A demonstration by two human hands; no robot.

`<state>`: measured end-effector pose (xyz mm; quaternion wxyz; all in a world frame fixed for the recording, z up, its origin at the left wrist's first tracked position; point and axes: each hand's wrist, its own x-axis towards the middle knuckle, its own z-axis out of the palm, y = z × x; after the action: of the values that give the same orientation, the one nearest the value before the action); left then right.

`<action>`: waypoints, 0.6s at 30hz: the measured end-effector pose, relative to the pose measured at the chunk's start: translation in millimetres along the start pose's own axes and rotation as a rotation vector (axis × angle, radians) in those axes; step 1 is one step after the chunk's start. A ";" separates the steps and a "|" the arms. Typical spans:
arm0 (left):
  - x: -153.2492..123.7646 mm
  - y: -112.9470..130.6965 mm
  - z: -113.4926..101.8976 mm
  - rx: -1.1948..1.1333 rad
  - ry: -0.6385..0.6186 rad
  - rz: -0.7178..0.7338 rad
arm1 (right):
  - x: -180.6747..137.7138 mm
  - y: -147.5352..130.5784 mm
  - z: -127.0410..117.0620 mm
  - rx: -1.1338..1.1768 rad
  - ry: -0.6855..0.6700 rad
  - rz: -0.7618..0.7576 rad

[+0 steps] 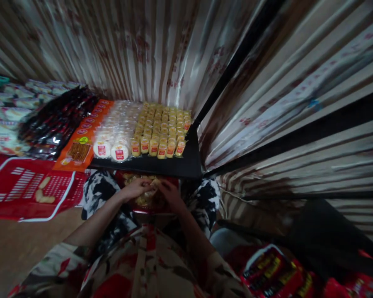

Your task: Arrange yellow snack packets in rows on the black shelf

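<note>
Item: small packet (pixel 156 181), pinched between my left hand (pixel 136 189) and right hand (pixel 171 195), over basket (pixel 173 180) beneath them. Likely picking; shelving ahead needs a one-handed grip.

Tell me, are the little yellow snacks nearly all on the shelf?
Many yellow packs already stand in rows on the black shelf. The left hand and right hand are in the red box among more packs. Those, plus a few in the red basket, remain.

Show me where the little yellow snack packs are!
In the head view, the yellow snack packs sit in rows on the black shelf, just right of the white round packs.
</note>
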<state>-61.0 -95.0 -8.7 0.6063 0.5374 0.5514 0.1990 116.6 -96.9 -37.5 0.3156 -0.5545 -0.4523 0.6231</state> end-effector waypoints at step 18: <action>-31.5 9.1 21.3 0.624 0.235 0.402 | -2.6 -8.0 -11.3 0.053 0.218 0.023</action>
<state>-48.9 -127.3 9.6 0.2955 0.7667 0.5349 0.1968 127.3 -93.7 -28.9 0.3705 -0.6157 -0.3923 0.5743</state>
